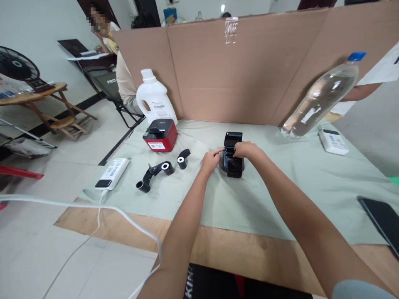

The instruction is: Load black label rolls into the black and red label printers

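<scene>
Taking twelve o'clock as straight away from the person, I see a small black plastic device with its lid raised (234, 167) at the centre of a table spread with a pale green cloth (271, 199). The lid stands up on its far side, presumably so that fingers can reach inside. The person's left hand (210, 161) comes in at about eight o'clock, perhaps to steady it: the index finger points out straight, its tip at the device's left edge, while the other fingers curl towards the palm. The right hand (247, 149) reaches over from three o'clock, its fingers bent and bunched at the open middle; whether they pinch anything there I cannot tell. Near nine o'clock lie a short black roll with a white core (181, 162) and, beyond it, a long, twisting black strip with rolled ends (151, 173), both apparently left within the left hand's reach. A red and black box-shaped device (168, 139) sits at ten o'clock. Behind it a white plastic jug (160, 99), and at two o'clock a clear bottle with a blue cap (327, 93), stand against a tall brown cardboard panel (224, 79), probably propping it upright.
</scene>
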`<state>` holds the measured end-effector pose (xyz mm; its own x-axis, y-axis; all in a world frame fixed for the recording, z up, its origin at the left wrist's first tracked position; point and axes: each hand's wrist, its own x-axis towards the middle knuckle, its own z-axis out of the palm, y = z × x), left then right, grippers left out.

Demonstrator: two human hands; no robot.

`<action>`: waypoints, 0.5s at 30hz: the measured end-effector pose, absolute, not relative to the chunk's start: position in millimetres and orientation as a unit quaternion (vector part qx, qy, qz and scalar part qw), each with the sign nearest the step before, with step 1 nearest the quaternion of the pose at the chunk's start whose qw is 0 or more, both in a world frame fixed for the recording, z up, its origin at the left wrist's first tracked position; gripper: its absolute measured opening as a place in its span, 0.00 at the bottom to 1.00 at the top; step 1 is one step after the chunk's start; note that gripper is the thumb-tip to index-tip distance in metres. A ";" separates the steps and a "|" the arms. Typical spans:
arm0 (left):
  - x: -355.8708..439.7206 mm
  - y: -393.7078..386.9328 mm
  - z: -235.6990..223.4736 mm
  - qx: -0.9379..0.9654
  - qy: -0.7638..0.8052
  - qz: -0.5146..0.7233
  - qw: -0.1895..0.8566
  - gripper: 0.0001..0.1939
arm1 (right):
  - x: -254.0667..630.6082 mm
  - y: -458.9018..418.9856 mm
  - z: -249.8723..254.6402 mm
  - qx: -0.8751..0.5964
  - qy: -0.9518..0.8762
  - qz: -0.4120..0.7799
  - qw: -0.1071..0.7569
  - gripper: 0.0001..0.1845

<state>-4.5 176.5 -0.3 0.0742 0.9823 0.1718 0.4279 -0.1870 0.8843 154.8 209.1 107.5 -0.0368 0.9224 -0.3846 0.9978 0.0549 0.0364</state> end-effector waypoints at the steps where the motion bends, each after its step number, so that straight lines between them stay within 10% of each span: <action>1: -4.4 176.5 -0.2 0.650 0.544 0.410 0.338 0.28 | 151.6 207.8 108.9 0.676 0.709 -0.115 0.162 0.22; 9: -5.8 179.5 -5.6 0.629 0.534 0.441 0.353 0.31 | 163.8 194.7 107.9 0.669 0.730 -0.078 0.113 0.19; 15: -5.0 176.6 -1.5 0.629 0.531 0.454 0.341 0.26 | 163.8 186.5 137.5 0.620 0.742 -0.171 -0.189 0.09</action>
